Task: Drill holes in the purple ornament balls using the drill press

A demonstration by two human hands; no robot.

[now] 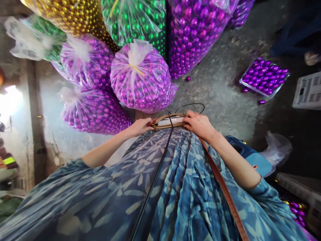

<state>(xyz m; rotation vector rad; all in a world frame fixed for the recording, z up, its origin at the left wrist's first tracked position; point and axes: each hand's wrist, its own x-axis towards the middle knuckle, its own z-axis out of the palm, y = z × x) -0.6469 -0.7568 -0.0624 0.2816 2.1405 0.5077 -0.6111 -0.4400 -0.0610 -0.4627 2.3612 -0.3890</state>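
Far across the concrete floor (220, 87) sit bagged purple balls (142, 80); we keep left hand (140, 126) and right hand (199, 124), each grip clamped on the pouch (169, 122), holding it level (cable (160, 157) clear).

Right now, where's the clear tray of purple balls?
In the head view the tray of purple balls sits on the concrete floor at upper right, right of the big purple-ball bag and just left of a white crate.
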